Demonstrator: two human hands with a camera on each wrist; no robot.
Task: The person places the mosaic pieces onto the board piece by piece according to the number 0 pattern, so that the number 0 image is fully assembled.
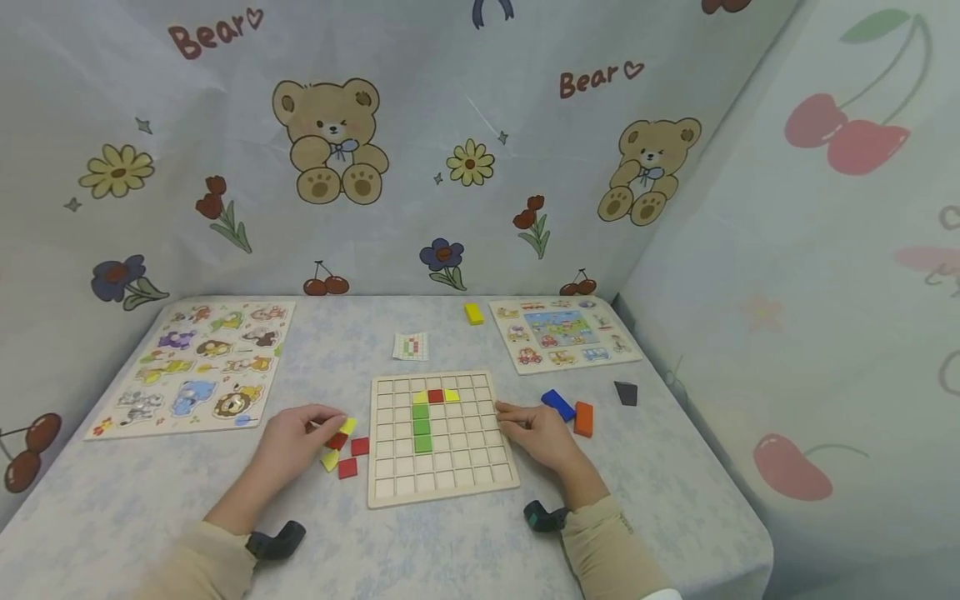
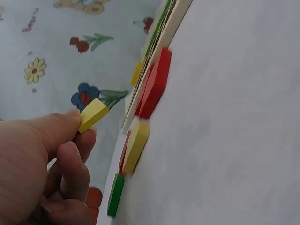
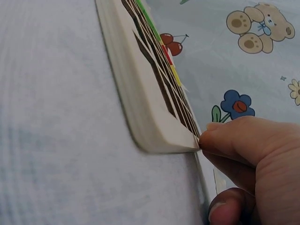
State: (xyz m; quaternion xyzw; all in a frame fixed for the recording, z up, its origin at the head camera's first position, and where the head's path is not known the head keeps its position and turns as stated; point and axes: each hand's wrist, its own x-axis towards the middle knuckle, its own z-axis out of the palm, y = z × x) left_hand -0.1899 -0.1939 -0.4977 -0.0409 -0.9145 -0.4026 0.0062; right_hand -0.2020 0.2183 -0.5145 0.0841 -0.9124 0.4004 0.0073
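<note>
Thumb and index finger of my left hand point(image 1: 294, 442) pinch a small yellow tile point(image 2: 94, 114), lifted off the table. Loose tiles lie just below and right of it: a red one point(image 1: 347, 468), a yellow one point(image 1: 330, 460) and a green one point(image 2: 116, 194), among others. A wooden grid board point(image 1: 465, 460) lies flat in the middle. Three green tiles point(image 1: 422, 443) stand in a column on it, under a short row of yellow, red point(image 1: 437, 396) and yellow. My right hand point(image 1: 546, 433) touches the board's right edge with its fingertips.
A small pattern card point(image 1: 410, 346) lies behind the board, with a yellow block point(image 1: 474, 314) farther back. Animal puzzle point(image 1: 247, 392) stands left, vehicle puzzle point(image 1: 566, 333) back right. Blue point(image 1: 558, 405), orange point(image 1: 583, 418) and dark point(image 1: 626, 393) blocks lie right of the board.
</note>
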